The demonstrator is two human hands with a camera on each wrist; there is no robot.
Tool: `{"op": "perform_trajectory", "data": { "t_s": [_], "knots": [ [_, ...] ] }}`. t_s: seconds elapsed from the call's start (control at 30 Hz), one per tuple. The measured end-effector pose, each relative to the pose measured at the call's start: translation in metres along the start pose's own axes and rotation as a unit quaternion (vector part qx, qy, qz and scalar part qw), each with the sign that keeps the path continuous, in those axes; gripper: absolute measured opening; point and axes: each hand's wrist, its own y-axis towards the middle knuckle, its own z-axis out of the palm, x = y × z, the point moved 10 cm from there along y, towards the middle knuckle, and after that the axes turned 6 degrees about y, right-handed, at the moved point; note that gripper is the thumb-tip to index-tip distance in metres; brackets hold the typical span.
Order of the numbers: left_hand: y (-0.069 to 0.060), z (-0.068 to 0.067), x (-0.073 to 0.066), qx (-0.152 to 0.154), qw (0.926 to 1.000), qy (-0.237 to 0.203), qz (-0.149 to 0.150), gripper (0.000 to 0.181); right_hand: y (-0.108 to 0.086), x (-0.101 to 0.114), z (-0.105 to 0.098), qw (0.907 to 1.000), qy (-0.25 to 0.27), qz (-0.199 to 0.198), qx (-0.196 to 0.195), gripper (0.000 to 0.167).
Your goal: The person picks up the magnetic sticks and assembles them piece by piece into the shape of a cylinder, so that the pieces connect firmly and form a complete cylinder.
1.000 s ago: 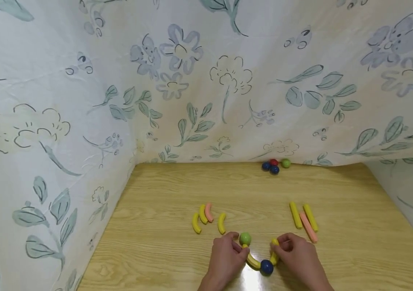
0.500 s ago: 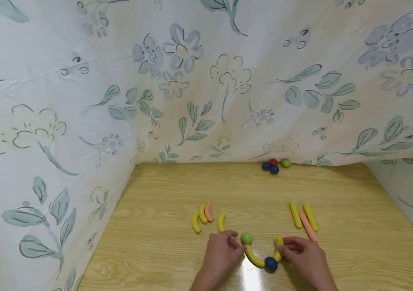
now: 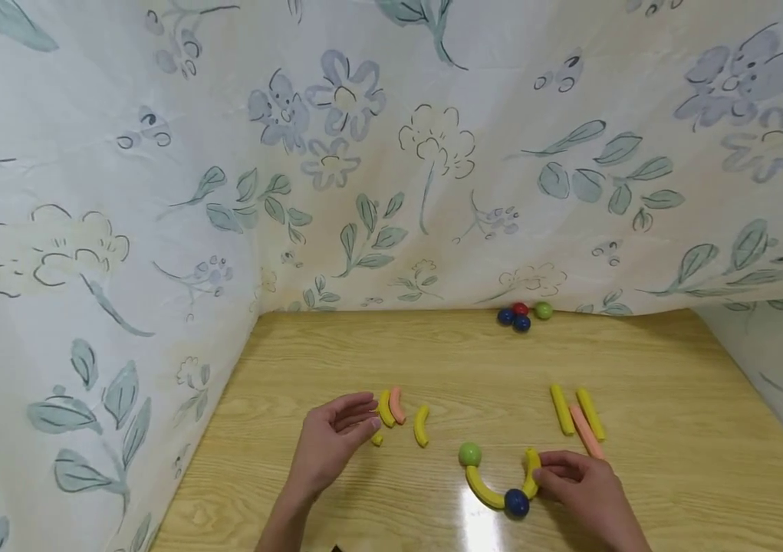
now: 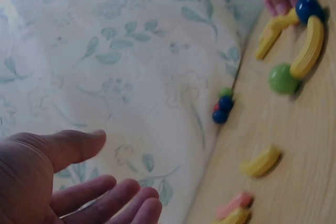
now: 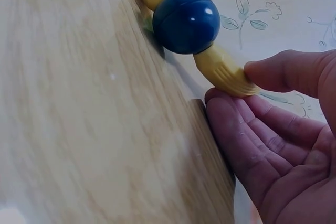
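Note:
My right hand (image 3: 580, 487) pinches a curved yellow toy rod (image 3: 531, 469) between thumb and fingers. That rod meets a dark blue ball (image 3: 517, 503), and a second curved yellow rod (image 3: 483, 489) runs from the ball to a green ball (image 3: 470, 454). Together they make a U shape low over the table. In the right wrist view the thumb presses the ribbed yellow rod (image 5: 223, 72) beside the blue ball (image 5: 186, 22). My left hand (image 3: 336, 441) holds nothing; its fingers reach beside loose curved yellow rods (image 3: 386, 409), partly covering one, and a curved pink rod (image 3: 397, 405).
Another curved yellow rod (image 3: 421, 426) lies between the left hand and the U. Straight yellow rods (image 3: 561, 410) and a straight pink rod (image 3: 586, 431) lie on the right. Blue balls (image 3: 521, 323), a red ball (image 3: 520, 309) and a green ball (image 3: 543, 310) sit by the floral cloth (image 3: 432, 268).
My left hand has left the green ball's side and moved left to the loose curved rods. The right hand keeps its pinch and has shifted slightly right with the joined pieces.

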Motion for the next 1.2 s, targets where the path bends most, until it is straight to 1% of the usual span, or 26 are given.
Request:
{"op": "perform_trajectory", "data": {
  "t_s": [0.07, 0.13, 0.2, 0.27, 0.37, 0.43, 0.5, 0.6, 0.67, 0.77, 0.83, 0.9, 1.0, 1.1, 1.2],
  "knots": [
    [0.009, -0.011, -0.005, 0.0, 1.0, 0.0, 0.005, 0.046, 0.0, 0.0, -0.002, 1.0, 0.004, 0.005, 0.003, 0.038],
    [0.02, -0.017, -0.011, 0.004, 0.9999, 0.003, 0.016, 0.047, 0.0, 0.002, -0.003, 0.9999, 0.008, 0.008, 0.005, 0.038],
    [0.033, -0.019, -0.019, 0.01, 0.9995, 0.005, 0.029, 0.048, 0.0, 0.004, -0.004, 0.9999, 0.008, 0.007, 0.005, 0.037],
    [0.049, -0.012, -0.028, 0.016, 0.9989, 0.006, 0.044, 0.048, 0.004, 0.005, -0.006, 0.9999, 0.011, 0.007, 0.007, 0.037],
    [0.074, 0.007, -0.041, 0.03, 0.9975, 0.005, 0.063, 0.047, 0.008, 0.005, -0.01, 0.9998, 0.014, 0.01, 0.007, 0.037],
    [0.09, 0.024, -0.048, 0.041, 0.9964, 0.014, 0.074, 0.046, 0.01, 0.005, -0.011, 0.9997, 0.019, 0.014, 0.007, 0.036],
    [0.106, 0.042, -0.054, 0.05, 0.9949, 0.027, 0.083, 0.046, 0.013, 0.008, -0.012, 0.9998, 0.02, 0.008, 0.006, 0.034],
    [0.128, 0.068, -0.059, 0.058, 0.9932, 0.051, 0.087, 0.043, 0.017, 0.014, -0.013, 0.9997, 0.022, -0.002, 0.008, 0.031],
    [0.143, 0.084, -0.061, 0.063, 0.9923, 0.058, 0.089, 0.043, 0.02, 0.017, -0.014, 0.9997, 0.023, -0.007, 0.009, 0.031],
    [0.164, 0.106, -0.064, 0.076, 0.9906, 0.061, 0.096, 0.041, 0.022, 0.017, -0.014, 0.9995, 0.032, 0.001, 0.006, 0.03],
    [0.178, 0.121, -0.064, 0.085, 0.9896, 0.055, 0.102, 0.04, 0.023, 0.015, -0.013, 0.9992, 0.038, 0.005, 0.006, 0.03],
    [0.191, 0.134, -0.061, 0.092, 0.9888, 0.049, 0.107, 0.038, 0.023, 0.013, -0.011, 0.9989, 0.046, 0.005, 0.01, 0.031],
    [0.211, 0.151, -0.053, 0.09, 0.989, 0.049, 0.107, 0.037, 0.023, 0.009, -0.009, 0.9983, 0.057, 0.005, 0.014, 0.034],
    [0.229, 0.165, -0.045, 0.081, 0.9896, 0.055, 0.105, 0.036, 0.022, 0.005, -0.009, 0.9976, 0.067, 0.004, 0.018, 0.036],
    [0.242, 0.177, -0.037, 0.077, 0.9909, 0.05, 0.098, 0.038, 0.022, 0.002, -0.008, 0.9963, 0.077, -0.01, 0.036, 0.037]
  ]
}}
